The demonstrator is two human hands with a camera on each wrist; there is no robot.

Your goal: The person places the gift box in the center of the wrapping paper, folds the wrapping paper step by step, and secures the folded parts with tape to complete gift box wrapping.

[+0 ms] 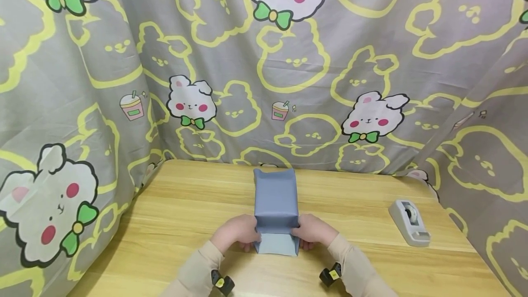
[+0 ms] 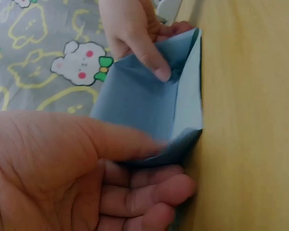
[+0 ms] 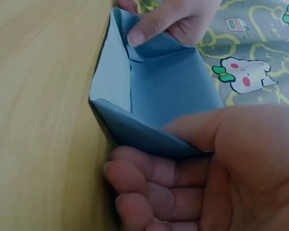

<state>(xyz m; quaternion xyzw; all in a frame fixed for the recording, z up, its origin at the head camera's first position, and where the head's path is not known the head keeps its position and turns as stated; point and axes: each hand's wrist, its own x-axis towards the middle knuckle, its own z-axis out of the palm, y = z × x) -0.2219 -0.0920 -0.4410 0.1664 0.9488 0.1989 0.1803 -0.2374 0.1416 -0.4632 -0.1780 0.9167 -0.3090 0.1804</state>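
Observation:
A box-shaped parcel wrapped in blue-grey paper (image 1: 276,194) lies on the table, its near end toward me. At that end the wrapping paper (image 2: 189,103) stands out past the body, with a paler bottom flap low against the tabletop. My left hand (image 1: 241,230) pinches the left side of this paper, thumb on the inside and curled fingers outside. On the opposite side my right hand (image 1: 315,230) pinches the paper the same way, its thumb partly hidden by the fold in the right wrist view.
A grey tape dispenser (image 1: 409,223) with a roll in it stands at the right on the wooden table (image 1: 185,196). A patterned grey curtain (image 1: 231,58) hangs behind the table and along both sides. Each wrist wears a small black camera (image 1: 222,282).

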